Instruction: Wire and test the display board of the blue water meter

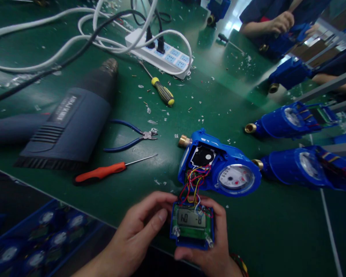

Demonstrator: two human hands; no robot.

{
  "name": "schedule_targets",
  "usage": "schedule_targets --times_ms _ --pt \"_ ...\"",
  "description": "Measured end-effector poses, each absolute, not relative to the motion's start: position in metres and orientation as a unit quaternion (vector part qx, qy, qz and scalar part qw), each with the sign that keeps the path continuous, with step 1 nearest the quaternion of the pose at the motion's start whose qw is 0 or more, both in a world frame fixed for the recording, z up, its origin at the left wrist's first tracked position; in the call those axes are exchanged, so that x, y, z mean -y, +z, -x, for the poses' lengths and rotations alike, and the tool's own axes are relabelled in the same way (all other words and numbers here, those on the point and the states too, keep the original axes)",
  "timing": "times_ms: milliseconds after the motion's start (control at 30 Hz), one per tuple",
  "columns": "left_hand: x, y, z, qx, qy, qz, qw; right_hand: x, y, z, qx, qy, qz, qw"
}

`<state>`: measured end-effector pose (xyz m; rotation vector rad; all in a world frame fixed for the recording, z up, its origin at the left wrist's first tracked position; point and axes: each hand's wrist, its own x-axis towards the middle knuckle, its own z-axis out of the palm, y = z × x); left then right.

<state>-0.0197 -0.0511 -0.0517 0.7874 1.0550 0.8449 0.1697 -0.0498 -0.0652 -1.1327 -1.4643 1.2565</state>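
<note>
A small blue display module (192, 225) with a green circuit board and an LCD showing digits is held at the table's front edge. My left hand (138, 234) grips its left side, thumb along the edge. My right hand (216, 246) cups it from the right and below, fingers closed round it. Coloured wires (194, 186) run from the module up into an open blue water meter (219, 165) with a brass fitting and a round dial, lying on the green table (132, 115) just beyond my hands.
A dark blue heat gun (72, 119), blue-handled cutters (132, 136), an orange screwdriver (103, 172), a yellow-black screwdriver (163, 91) and a white power strip (161, 54) with cables lie to the left and behind. More blue meters (291, 123) line the right. Another person's hands (279, 23) work at the far right.
</note>
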Motion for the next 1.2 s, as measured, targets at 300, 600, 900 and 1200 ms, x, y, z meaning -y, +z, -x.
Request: schedule_targets --times_ms 300,600,900,1200 --pt "0.052 -0.052 0.019 -0.47 0.371 -0.336 0.727 0.047 -0.067 -0.165 0.522 0.587 0.442 0.432" --pt "0.052 -0.053 0.019 -0.45 0.38 -0.315 0.744 0.05 -0.071 -0.166 0.549 0.546 0.487 0.404" --pt "0.053 -0.053 0.021 -0.446 0.394 -0.341 0.728 0.05 -0.075 -0.172 0.614 0.462 0.524 0.368" --pt "0.052 -0.051 0.022 -0.457 0.383 -0.333 0.73 0.044 -0.066 -0.167 0.598 0.485 0.522 0.366"
